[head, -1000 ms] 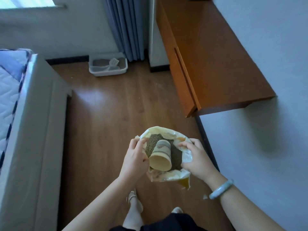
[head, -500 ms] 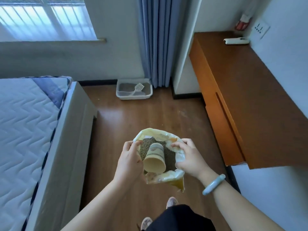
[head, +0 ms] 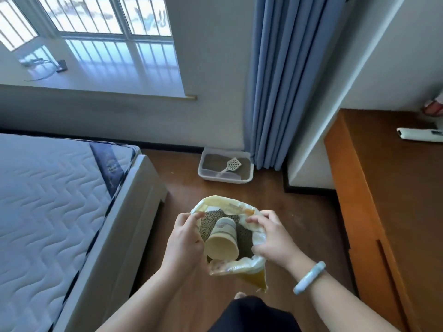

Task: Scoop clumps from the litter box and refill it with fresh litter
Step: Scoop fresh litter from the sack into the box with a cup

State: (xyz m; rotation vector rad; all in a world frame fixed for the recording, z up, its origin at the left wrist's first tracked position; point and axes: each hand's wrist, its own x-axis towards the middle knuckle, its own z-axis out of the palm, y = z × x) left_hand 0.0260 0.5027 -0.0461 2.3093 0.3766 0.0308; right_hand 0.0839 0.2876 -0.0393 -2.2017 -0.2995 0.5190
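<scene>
I hold an open yellow litter bag at waist height. My left hand grips its left rim and my right hand grips its right rim. Grey-green granular litter fills the bag, and a cream paper cup lies on its side on top of it. The white litter box stands on the floor by the far wall, beside the curtain. It holds grey litter, and a white slotted scoop rests in it.
A bed with a quilted mattress fills the left side. A wooden desk runs along the right wall with a white remote on it. Blue curtains hang behind the box. Wooden floor lies between me and the box.
The view has tilted up and moved forward, so the litter box looks closer and the window shows. Both hands keep the same hold on the bag.
</scene>
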